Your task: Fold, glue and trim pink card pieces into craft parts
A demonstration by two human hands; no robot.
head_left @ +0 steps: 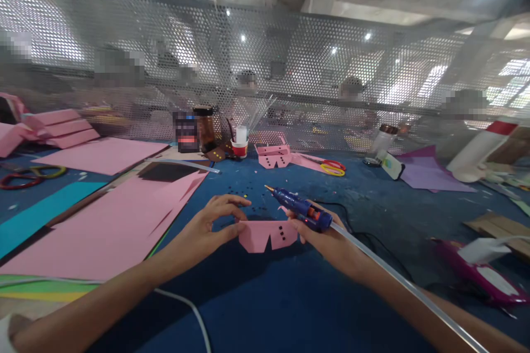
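Observation:
A pink paper cutout (pixel 254 236) with a V-shaped notch stands upright in front of me above the blue table. Small black squares form a column on its right half. The thumb and a bent finger of my left hand (pixel 221 218) close on its upper left corner, while the index finger stretches out above. My right hand (pixel 318 234) is wrapped round a blue hot glue gun (pixel 302 209), its nozzle pointing up and left and a long clear glue stick running out of its back. Fingertips of that same hand also touch the cutout's right edge. Tiny dark pieces (pixel 259 208) lie scattered behind the cutout.
Pink paper sheets (pixel 99 220) and a teal strip (pixel 45 212) cover the left side. Behind stand a notched pink paper piece (pixel 275 157), red-and-yellow scissors (pixel 333 167), a cup (pixel 239 149) and a dark jar (pixel 205 129). A perforated metal screen (pixel 290 66) closes the back.

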